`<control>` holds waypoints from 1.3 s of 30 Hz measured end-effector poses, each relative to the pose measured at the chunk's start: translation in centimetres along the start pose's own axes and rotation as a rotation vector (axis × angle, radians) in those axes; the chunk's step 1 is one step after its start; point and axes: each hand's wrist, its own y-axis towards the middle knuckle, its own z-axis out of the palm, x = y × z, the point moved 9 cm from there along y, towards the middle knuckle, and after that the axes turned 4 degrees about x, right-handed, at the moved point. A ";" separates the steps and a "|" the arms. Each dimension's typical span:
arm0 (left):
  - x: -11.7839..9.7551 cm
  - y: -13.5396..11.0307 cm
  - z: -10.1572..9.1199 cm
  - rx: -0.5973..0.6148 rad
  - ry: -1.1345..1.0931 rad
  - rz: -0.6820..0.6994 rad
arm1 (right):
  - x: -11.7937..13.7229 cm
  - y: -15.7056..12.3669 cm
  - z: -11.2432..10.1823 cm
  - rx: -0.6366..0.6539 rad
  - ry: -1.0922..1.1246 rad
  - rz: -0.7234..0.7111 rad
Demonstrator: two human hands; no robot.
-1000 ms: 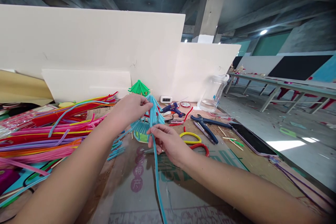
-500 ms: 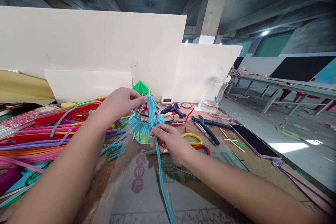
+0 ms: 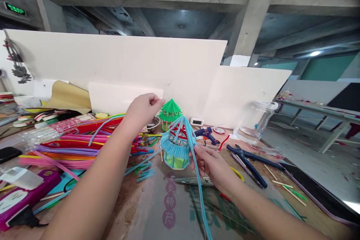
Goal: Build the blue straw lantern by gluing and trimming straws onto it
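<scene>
A small pavilion model (image 3: 176, 150) stands on the work surface, with a light-blue pipe-cleaner roof, red latticework and a green base. My right hand (image 3: 209, 163) is at its right side, thumb and fingers closed on a long light-blue pipe cleaner (image 3: 201, 198) that runs from the roof down towards me. Up and to the left of the roof peak, my left hand (image 3: 144, 110) is apart from the model, its thumb and fingertips pinched together. What that pinch holds, if anything, does not show. A green-roofed pavilion (image 3: 171, 110) stands behind.
Bundles of coloured pipe cleaners (image 3: 75, 144) and a purple power strip (image 3: 46, 185) lie left. Short blue pieces (image 3: 144, 172) lie by the model. Scissors (image 3: 194, 181), a glue gun (image 3: 207, 134), pliers (image 3: 247, 161), a phone (image 3: 323, 193) and a jug (image 3: 257, 123) are right.
My left hand has come away from the blue roof's peak, up and to the left. My right hand still pinches the blue pipe cleaner. The view has swung left and up.
</scene>
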 end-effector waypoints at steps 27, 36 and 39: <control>-1.7 -0.3 9.2 0.274 -0.046 0.161 | 5.8 -2.8 0.7 -0.098 -1.256 -0.709; -2.2 -0.8 9.0 0.265 -0.053 0.144 | 6.4 -2.2 -1.3 -0.236 -1.006 -0.571; -2.2 -0.6 9.2 0.273 -0.080 0.160 | 5.9 -1.1 -2.0 -0.175 -0.730 -0.402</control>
